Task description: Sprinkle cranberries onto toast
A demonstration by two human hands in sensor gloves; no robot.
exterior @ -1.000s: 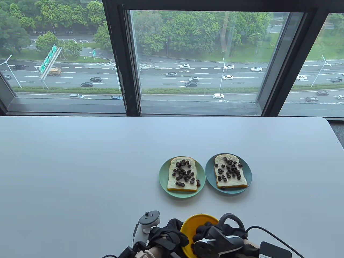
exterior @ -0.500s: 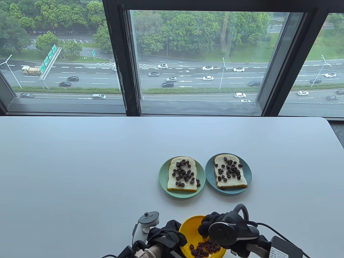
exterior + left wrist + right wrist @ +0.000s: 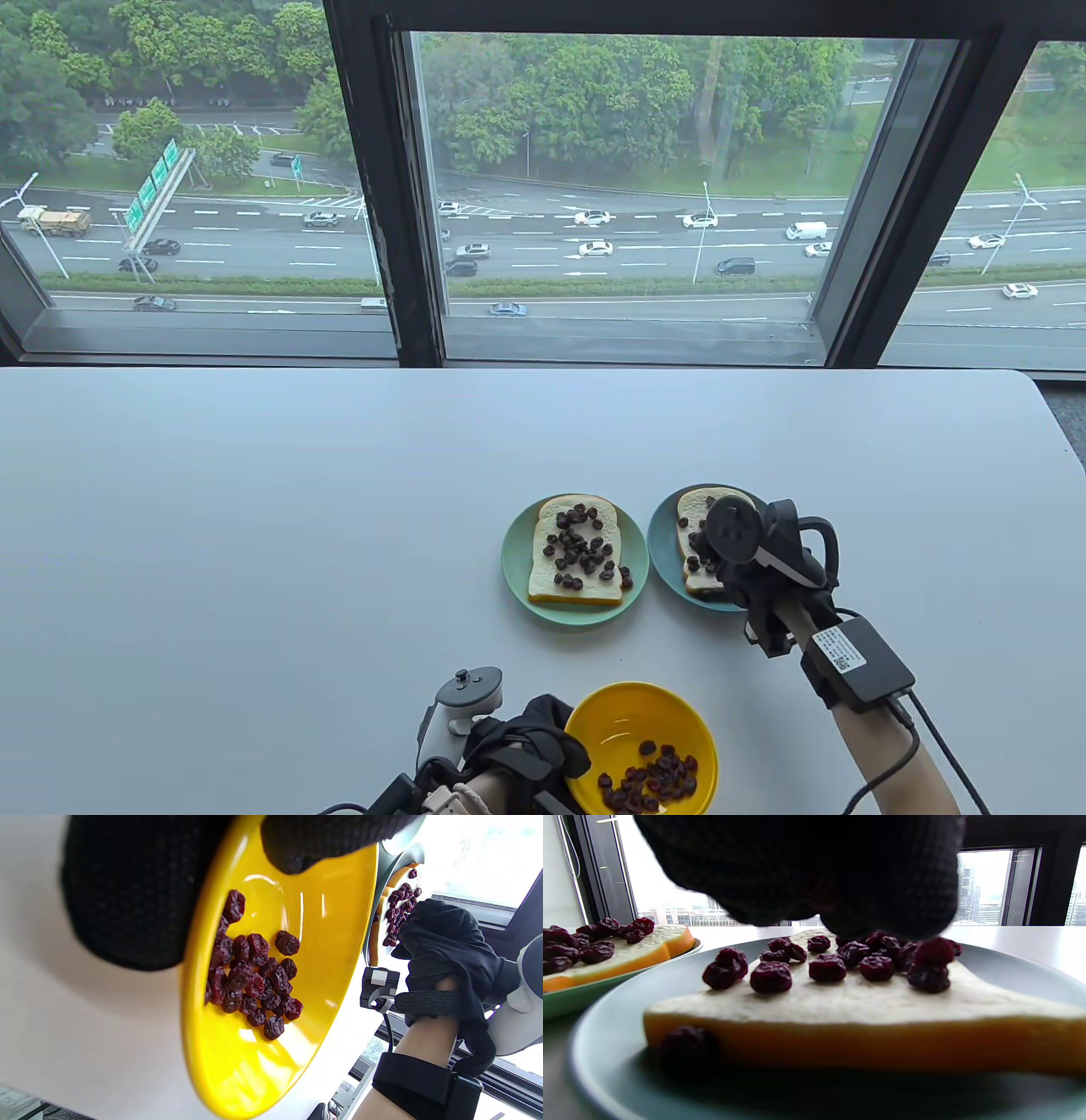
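White table (image 3: 254,509) by window: my right hand (image 3: 747,560), grip unclear, hovers over right toast (image 3: 691,509) to drop cranberries; left hand (image 3: 530,743) grips yellow bowl (image 3: 628,722).

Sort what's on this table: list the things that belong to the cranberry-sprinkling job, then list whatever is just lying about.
Part of the job:
- yellow bowl of cranberries, left hand gripping its rim
- right hand low over the toast on the blue plate
- topped toast on the green plate

Lying about:
- nothing on the table that I can see
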